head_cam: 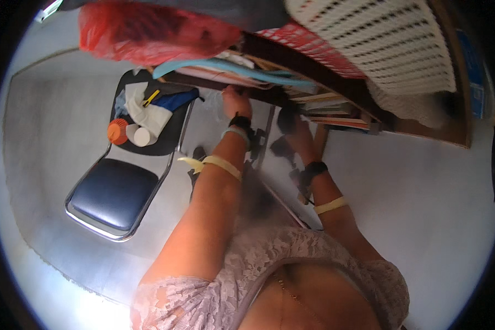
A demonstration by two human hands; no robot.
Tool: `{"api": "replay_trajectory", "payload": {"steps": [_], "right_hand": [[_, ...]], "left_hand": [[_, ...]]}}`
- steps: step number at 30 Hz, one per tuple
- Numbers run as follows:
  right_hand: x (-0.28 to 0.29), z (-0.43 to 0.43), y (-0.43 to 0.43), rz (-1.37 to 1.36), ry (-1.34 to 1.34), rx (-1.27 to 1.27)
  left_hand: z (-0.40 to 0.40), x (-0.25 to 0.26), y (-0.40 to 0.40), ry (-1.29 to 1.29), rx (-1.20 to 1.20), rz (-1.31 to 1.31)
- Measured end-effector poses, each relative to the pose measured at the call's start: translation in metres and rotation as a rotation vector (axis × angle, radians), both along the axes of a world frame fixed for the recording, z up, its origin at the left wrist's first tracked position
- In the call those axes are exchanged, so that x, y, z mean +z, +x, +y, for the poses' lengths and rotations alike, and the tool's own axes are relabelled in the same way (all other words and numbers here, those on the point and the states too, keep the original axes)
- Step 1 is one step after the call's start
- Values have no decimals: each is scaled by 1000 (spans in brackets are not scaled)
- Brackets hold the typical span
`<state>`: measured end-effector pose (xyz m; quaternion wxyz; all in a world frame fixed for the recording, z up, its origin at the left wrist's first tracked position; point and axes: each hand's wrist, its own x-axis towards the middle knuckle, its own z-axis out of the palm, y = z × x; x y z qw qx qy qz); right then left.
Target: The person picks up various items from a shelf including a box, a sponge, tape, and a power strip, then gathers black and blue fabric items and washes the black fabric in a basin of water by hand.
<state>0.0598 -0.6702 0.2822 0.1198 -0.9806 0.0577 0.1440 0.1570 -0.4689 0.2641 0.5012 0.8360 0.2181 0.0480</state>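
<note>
My left hand (236, 102) is up against the dark lower edge of a wooden shelf unit (268, 94). A piece of clear plastic (218, 106) shows beside it; the fingertips are hidden, so a grip on it cannot be made out. To the right, my right hand (302, 138) is blurred, its fingers around or behind a dark object (288, 119) under the shelf of books (328, 108). Both wrists carry black straps with dark devices, and pale yellow bands circle the forearms.
Left of me stands a metal-framed chair (115, 194); its other dark pad bears white cloth (142, 111), blue cloth (175, 100), a yellow-handled tool (151, 98), an orange ribbed object (117, 131) and a white cylinder (143, 137). A red plastic bag (156, 33) and white woven mat (375, 41) top the shelf.
</note>
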Motion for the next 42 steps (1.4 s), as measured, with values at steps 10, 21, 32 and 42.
{"api": "replay_trajectory", "payload": {"steps": [10, 21, 32, 42], "right_hand": [[44, -11, -30, 257, 461, -3], [50, 5, -21, 15, 546, 237], [30, 52, 44, -417, 679, 80], [3, 124, 77, 53, -63, -87]], "left_hand": [[-25, 63, -47, -240, -573, -265], [-81, 234, -8, 423, -688, -1091], [-73, 221, -24, 594, -636, -959], [105, 154, -102, 139, -554, -471]]}}
